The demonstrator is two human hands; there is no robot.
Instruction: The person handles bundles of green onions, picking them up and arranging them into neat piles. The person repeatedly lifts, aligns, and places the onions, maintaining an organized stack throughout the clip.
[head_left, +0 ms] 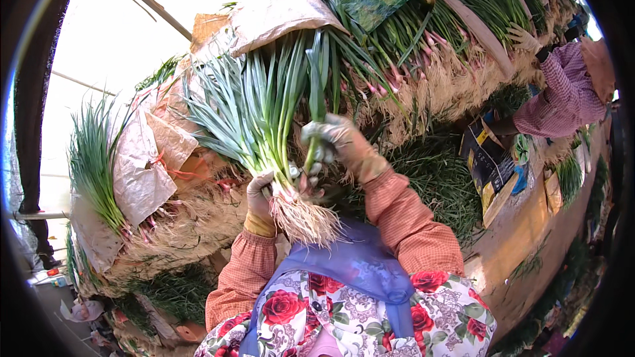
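Observation:
My left hand (261, 197), in a worn glove, grips a bunch of green-leaved allium plants (270, 148) near the base, with pale roots (305, 218) hanging over my lap and long leaves fanning up and left. At the bunch's right side, my gloved right hand (337, 144) is closed around the stalk of a single plant (316, 84), whose reddish base lies beside the roots of the bunch. That hand is a little blurred. Behind both hands rises a long heap of similar plants (397, 59), roots towards me, partly under woven sacking (285, 15).
More plants (96, 168) and a pale sack (144, 173) lie at the left. Cut green leaves (436, 178) cover the ground right of my arm. A co-worker's checked sleeve (560, 91) and gloved hand (524, 39) are at the right, above a black and yellow bag (488, 158).

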